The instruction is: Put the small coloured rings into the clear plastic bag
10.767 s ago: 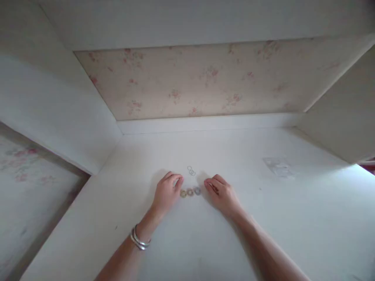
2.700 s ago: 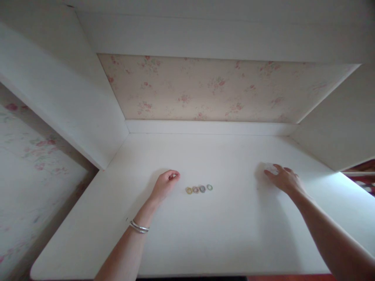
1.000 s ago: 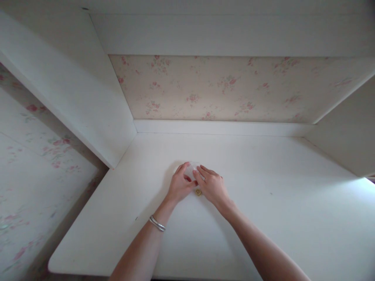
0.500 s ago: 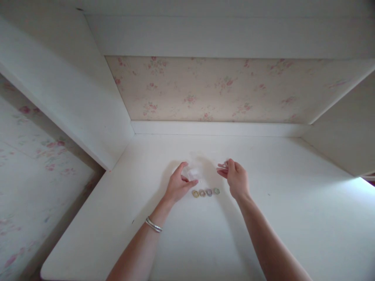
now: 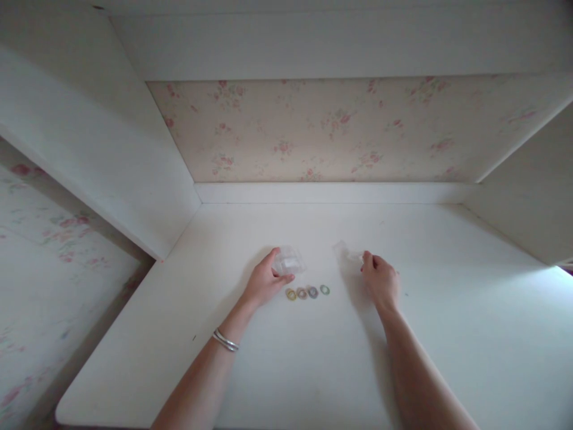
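A: Clear plastic, both pieces. Head view: left hand (image 5: 264, 282) holds a small transparent box (image 5: 289, 263) by thumb and fingers, low over the white surface (image 5: 313, 364). Grip closed on the box; open side cannot be made out.

B: And the right hand (image 5: 381, 280)?

A: Fingertips pinch the near edge of a clear lid (image 5: 345, 252), well apart from the box and tilted up off the surface. Grip closed on the lid.

B: Between the hands?

A: Four small rings (image 5: 307, 292) in a row on the surface, just below the box: yellow, tan, grey-blue, green, left to right. Neighbours touching or nearly so; too small to settle. Neither hand touches them.

B: Surroundings?

A: White alcove, floral wallpaper (image 5: 322, 128) at the back, metal bangles (image 5: 224, 341) on the left wrist. Nothing else lies on the surface.

B: Risks from here?

A: My judgement only. Both plastic parts are almost invisible against white, so a released lid could be lost to the eye or knocked by a forearm. Rings are light and round: a brush from the left thumb or the box edge would break the row and roll one toward the front edge. A pinch on thin, slick plastic may slip if squeezed unevenly.
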Available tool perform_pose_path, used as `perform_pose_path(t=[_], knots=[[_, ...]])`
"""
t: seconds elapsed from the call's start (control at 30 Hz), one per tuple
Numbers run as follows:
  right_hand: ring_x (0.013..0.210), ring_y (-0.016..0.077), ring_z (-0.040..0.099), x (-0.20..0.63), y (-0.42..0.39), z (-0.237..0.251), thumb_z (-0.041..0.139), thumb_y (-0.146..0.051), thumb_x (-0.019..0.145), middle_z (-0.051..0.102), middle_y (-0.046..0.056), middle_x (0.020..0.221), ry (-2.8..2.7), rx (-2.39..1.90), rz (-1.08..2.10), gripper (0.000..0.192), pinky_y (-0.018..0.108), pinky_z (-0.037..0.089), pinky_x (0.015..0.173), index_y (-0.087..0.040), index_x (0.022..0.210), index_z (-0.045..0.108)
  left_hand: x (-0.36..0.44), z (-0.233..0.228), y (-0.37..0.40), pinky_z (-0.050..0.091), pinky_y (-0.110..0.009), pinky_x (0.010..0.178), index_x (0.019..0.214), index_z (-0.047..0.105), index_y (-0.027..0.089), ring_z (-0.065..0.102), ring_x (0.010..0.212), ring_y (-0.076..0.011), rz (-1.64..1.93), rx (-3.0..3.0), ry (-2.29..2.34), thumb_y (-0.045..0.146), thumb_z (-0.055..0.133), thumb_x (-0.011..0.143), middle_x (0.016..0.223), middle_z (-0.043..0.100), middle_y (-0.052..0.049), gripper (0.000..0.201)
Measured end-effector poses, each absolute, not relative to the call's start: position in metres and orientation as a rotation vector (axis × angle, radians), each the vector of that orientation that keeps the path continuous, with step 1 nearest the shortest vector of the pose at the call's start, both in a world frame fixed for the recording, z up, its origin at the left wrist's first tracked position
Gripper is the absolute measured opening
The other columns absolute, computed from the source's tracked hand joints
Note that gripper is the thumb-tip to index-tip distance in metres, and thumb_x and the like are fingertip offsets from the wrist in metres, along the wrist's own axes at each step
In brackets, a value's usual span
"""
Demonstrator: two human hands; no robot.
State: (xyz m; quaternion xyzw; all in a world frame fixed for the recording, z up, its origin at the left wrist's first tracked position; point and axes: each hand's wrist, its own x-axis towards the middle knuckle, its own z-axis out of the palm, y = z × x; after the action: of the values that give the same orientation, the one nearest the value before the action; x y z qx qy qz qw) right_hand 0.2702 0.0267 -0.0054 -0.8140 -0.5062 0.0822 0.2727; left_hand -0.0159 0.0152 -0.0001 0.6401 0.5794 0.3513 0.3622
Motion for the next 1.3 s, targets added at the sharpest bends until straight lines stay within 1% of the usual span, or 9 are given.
perform_pose_path(t=[0.13, 0.23, 0.37, 0.6, 0.73, 0.83, 0.97, 1.13, 1.3], knots=[[0.065, 0.0251, 0.061, 0.272, 0.024, -0.007, 0.025, -0.048, 0.09, 0.069, 0.014, 0.072, -1.486, -2.27, 0.113, 0.056, 0.032, 0.036, 0.06, -0.018, 0.079, 0.07, -0.015, -0.006, 0.02, 0.05, -0.027, 0.069, 0.135, 0.044, 0.018, 0.062, 0.068, -0.0134, 0.925, 1.711, 1.481, 0.034, 0.075, 0.065, 0.118, 0.06, -0.012, 0.077], [0.066, 0.0263, 0.062, 0.274, 0.022, -0.007, 0.028, -0.046, 0.089, 0.069, 0.015, 0.073, -1.541, -2.296, 0.037, 0.052, 0.035, 0.038, 0.065, -0.019, 0.084, 0.072, -0.014, -0.01, 0.024, 0.051, -0.03, 0.076, 0.127, 0.053, 0.021, 0.063, 0.078, -0.0165, 0.963, 1.77, 1.457, 0.031, 0.078, 0.061, 0.135, 0.048, -0.011, 0.072], [0.068, 0.0263, 0.062, 0.275, 0.02, -0.007, 0.03, -0.043, 0.089, 0.07, 0.015, 0.08, -1.584, -2.275, -0.021, 0.049, 0.037, 0.04, 0.067, -0.02, 0.083, 0.072, -0.014, -0.013, 0.026, 0.051, -0.033, 0.082, 0.123, 0.057, 0.021, 0.063, 0.086, -0.0198, 0.965, 1.82, 1.478, 0.031, 0.079, 0.058, 0.133, 0.051, -0.01, 0.069], [0.072, 0.027, 0.062, 0.278, 0.02, -0.01, 0.035, -0.041, 0.088, 0.07, 0.012, 0.082, -1.594, -2.263, -0.01, 0.043, 0.036, 0.04, 0.064, -0.024, 0.083, 0.073, -0.015, -0.015, 0.024, 0.05, -0.028, 0.066, 0.129, 0.052, 0.022, 0.059, 0.061, -0.0114, 0.898, 1.859, 1.514, 0.036, 0.076, 0.062, 0.13, 0.053, -0.009, 0.073], [0.073, 0.0268, 0.062, 0.28, 0.02, -0.013, 0.036, -0.04, 0.087, 0.07, 0.012, 0.083, -1.6, -2.252, 0.008, 0.041, 0.035, 0.039, 0.064, -0.023, 0.083, 0.073, -0.016, -0.013, 0.022, 0.046, -0.026, 0.063, 0.133, 0.048, 0.019, 0.059, 0.062, -0.0147, 0.834, 1.831, 1.572, 0.04, 0.075, 0.062, 0.095, 0.068, -0.006, 0.079], [0.072, 0.0256, 0.061, 0.281, 0.02, -0.011, 0.037, -0.039, 0.087, 0.07, 0.012, 0.085, -1.579, -2.246, -0.006, 0.039, 0.035, 0.038, 0.066, -0.023, 0.085, 0.073, -0.016, -0.011, 0.021, 0.043, -0.025, 0.06, 0.137, 0.044, 0.02, 0.059, 0.06, -0.0154, 0.773, 1.815, 1.597, 0.042, 0.073, 0.065, 0.071, 0.066, 0.0, 0.08], [0.076, 0.0226, 0.058, 0.269, 0.017, -0.003, 0.04, -0.038, 0.087, 0.067, 0.008, 0.081, -1.553, -2.049, -0.127, 0.035, 0.033, 0.039, 0.072, -0.021, 0.096, 0.07, -0.015, -0.008, 0.02, 0.041, -0.023, 0.057, 0.137, 0.043, 0.023, 0.057, 0.056, -0.0144, 0.749, 1.801, 1.594, 0.041, 0.072, 0.067, 0.061, 0.062, 0.003, 0.078], [0.071, 0.0162, 0.052, 0.216, -0.004, 0.005, 0.042, -0.034, 0.092, 0.062, 0.004, 0.072, -1.959, -1.434, 0.087, 0.031, 0.027, 0.037, 0.073, -0.019, 0.089, 0.069, -0.014, -0.009, 0.02, 0.042, -0.023, 0.057, 0.135, 0.046, 0.026, 0.058, 0.059, -0.0143, 0.719, 1.852, 1.608, 0.042, 0.068, 0.07, 0.067, 0.066, 0.002, 0.07], [0.073, 0.0159, 0.048, 0.172, -0.025, 0.006, 0.05, -0.026, 0.089, 0.061, 0.003, 0.075, -2.33, -1.1, 0.198, 0.019, 0.03, 0.03, 0.072, -0.025, 0.087, 0.069, -0.014, -0.015, 0.02, 0.047, -0.022, 0.063, 0.13, 0.052, 0.025, 0.058, 0.063, -0.0096, 0.812, 1.896, 1.55, 0.036, 0.07, 0.069, 0.115, 0.062, -0.004, 0.064]])
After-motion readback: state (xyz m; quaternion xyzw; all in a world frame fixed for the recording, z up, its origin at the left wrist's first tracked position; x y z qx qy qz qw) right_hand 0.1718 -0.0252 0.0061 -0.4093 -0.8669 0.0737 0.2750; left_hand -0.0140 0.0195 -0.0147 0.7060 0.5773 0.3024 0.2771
